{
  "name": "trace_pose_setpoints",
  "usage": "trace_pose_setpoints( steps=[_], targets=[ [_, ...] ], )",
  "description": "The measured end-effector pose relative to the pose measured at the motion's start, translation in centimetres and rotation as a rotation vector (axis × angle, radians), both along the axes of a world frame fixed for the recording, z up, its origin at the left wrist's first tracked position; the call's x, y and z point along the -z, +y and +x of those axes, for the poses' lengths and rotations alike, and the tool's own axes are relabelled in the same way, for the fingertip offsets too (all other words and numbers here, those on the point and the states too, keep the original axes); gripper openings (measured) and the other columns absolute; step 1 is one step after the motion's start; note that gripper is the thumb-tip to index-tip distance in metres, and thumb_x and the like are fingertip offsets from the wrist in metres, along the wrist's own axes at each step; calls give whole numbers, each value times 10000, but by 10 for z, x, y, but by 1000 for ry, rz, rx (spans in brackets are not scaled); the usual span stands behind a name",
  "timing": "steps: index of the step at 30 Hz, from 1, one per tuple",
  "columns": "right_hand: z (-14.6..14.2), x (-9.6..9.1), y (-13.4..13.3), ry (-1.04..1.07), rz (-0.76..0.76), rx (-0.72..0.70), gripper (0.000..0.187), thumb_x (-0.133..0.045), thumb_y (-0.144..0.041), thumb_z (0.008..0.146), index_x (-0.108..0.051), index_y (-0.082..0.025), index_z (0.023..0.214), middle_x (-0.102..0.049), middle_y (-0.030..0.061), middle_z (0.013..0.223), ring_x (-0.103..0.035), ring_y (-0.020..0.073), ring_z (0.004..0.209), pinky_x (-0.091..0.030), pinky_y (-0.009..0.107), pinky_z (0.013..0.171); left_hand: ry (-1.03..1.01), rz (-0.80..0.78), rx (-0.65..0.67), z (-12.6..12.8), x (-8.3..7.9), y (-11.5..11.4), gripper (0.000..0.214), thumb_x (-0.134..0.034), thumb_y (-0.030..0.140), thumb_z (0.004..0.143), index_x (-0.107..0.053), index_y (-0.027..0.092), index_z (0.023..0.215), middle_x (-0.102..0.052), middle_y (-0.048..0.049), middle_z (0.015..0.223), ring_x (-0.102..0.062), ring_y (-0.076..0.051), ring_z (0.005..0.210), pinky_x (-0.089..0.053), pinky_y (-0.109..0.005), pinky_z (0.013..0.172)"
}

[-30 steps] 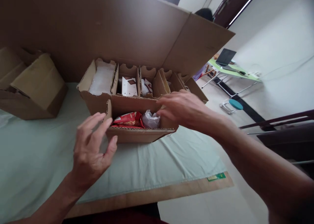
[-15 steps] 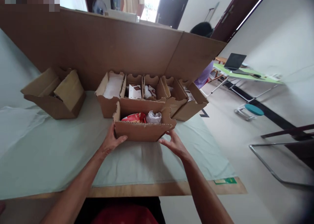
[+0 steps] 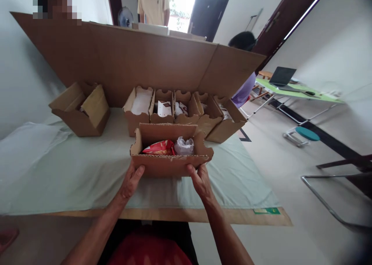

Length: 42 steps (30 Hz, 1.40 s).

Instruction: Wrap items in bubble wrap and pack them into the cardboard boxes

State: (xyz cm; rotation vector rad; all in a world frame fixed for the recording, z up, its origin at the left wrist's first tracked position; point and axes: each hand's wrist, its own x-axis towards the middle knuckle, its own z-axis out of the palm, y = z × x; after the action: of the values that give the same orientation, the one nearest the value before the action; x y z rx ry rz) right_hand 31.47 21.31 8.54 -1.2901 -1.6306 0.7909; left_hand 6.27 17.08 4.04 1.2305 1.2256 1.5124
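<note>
Between my two hands is an open cardboard box (image 3: 167, 166), raised a little over the cloth and near the middle of the table. My left hand (image 3: 130, 180) grips its lower left end, thumb on the near wall and fingers hidden beneath. At the lower right end my right hand (image 3: 202, 181) holds it the same way. Inside lie a red packet (image 3: 159, 147) and a crumpled translucent plastic bag (image 3: 184, 145). Behind it stands a row of several open cardboard boxes; a white block-like thing (image 3: 142, 101) fills the leftmost, and a white card (image 3: 164, 108) shows in another.
Another cardboard box (image 3: 97, 119) with raised flaps stands at the left, near a translucent plastic sheet (image 3: 31, 152). A tall cardboard panel (image 3: 151, 63) borders the table's back. Pale green cloth (image 3: 95, 179) covers the tabletop. Other people are behind the panel.
Both hands have drawn the box towards me, away from the row, and it appears lifted off the cloth. My view has shifted slightly.
</note>
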Motion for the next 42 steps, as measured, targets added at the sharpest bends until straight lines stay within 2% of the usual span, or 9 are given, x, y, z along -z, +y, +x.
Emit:
trace_pose_setpoints(
  steps=[4, 9, 15, 20, 23, 30, 34, 37, 42],
  targets=[
    [-15, -21, -5, 34, 65, -54, 553, -534, -570, 897, -572, -197, 1304, -700, 134, 1188, -646, 296, 1095, -533, 425, 960, 34, 71, -91, -16, -29, -6, 727, -565, 686, 891, -514, 199, 1428, -682, -132, 1298, -581, -326, 1292, -412, -498, 1158],
    [-14, -46, -8, 90, 174, 25, 577, -540, -559, 923, -519, -197, 1372, -657, 138, 1276, -606, 293, 1201, -474, 439, 1055, 52, 161, 17, -20, -68, -2, 675, -569, 637, 923, -506, 203, 1437, -651, -118, 1366, -570, -293, 1303, -416, -452, 1159],
    [-20, -60, -22, 76, 192, -72, 607, -525, -538, 947, -451, -200, 1445, -627, 136, 1332, -592, 270, 1222, -472, 423, 1065, 66, 216, -51, -30, -83, -13, 610, -575, 579, 948, -522, 202, 1425, -634, -108, 1391, -505, -295, 1379, -417, -438, 1163],
    [-15, -67, -31, 51, 223, -19, 604, -511, -520, 968, -419, -210, 1478, -604, 139, 1371, -582, 262, 1243, -465, 418, 1075, 40, 200, 31, -28, -88, -21, 628, -588, 570, 946, -498, 210, 1452, -650, -106, 1370, -558, -290, 1321, -430, -440, 1152],
    [-15, -70, -31, 28, 245, -79, 619, -494, -516, 978, -392, -206, 1504, -601, 136, 1377, -587, 255, 1226, -483, 413, 1056, 14, 218, 7, -28, -88, -23, 613, -567, 564, 961, -493, 209, 1456, -662, -104, 1351, -562, -280, 1318, -427, -431, 1153],
    [-12, -79, -29, 95, 271, -81, 649, -550, -543, 965, -426, -212, 1509, -607, 120, 1383, -585, 268, 1214, -472, 431, 1055, -44, 235, 27, -24, -89, -21, 601, -599, 542, 951, -512, 214, 1448, -674, -88, 1328, -600, -249, 1256, -435, -396, 1138],
    [-6, -74, -28, 104, 267, -98, 642, -565, -541, 964, -440, -219, 1506, -619, 118, 1370, -587, 270, 1209, -460, 439, 1069, -42, 230, -14, -20, -85, -25, 606, -623, 542, 936, -529, 213, 1436, -674, -92, 1325, -588, -259, 1279, -432, -395, 1144],
    [-5, -55, -24, 120, 212, -137, 623, -583, -537, 959, -475, -219, 1484, -638, 111, 1344, -593, 276, 1202, -466, 439, 1064, -47, 159, -68, -18, -67, -42, 608, -638, 545, 923, -548, 209, 1422, -669, -95, 1335, -577, -270, 1301, -438, -392, 1140],
    [-42, -15, -2, 160, 51, -407, 638, -577, -537, 966, -455, -216, 1503, -611, 107, 1421, -582, 287, 1269, -464, 441, 1091, -76, -38, -343, -30, -12, -88, 599, -645, 533, 916, -554, 227, 1423, -683, -83, 1314, -596, -276, 1287, -449, -384, 1131]
  ],
)
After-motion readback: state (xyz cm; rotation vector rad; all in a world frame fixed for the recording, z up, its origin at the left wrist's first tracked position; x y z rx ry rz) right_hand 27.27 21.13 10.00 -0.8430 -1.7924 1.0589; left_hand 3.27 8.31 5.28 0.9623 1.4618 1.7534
